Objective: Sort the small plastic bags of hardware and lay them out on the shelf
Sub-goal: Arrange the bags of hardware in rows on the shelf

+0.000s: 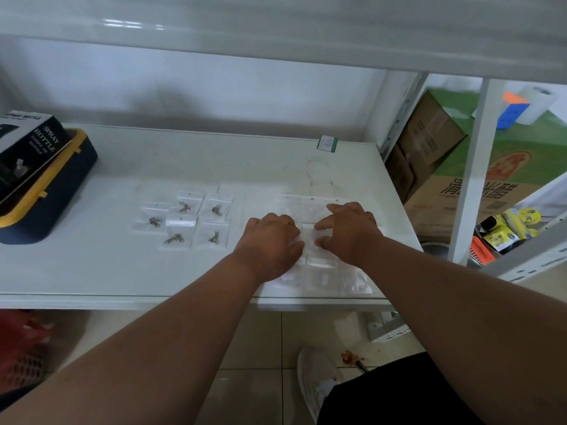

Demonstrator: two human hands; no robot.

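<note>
On the white shelf (190, 161) several small clear bags with dark metal hardware (184, 223) lie in a neat cluster left of centre. A second group of clear bags with pale contents (319, 273) lies in rows at the right, near the front edge. My left hand (271, 240) and my right hand (348, 230) both rest on this right group, fingers bent down onto one bag between them (310, 233). Whether either hand pinches that bag is hidden by the fingers.
A navy and yellow case (66, 185) with a black spray bottle box (26, 148) on it stands at the shelf's left end. A green sticker (327, 143) sits at the back right. Cardboard boxes (429, 139) stand beyond the right upright (472, 167).
</note>
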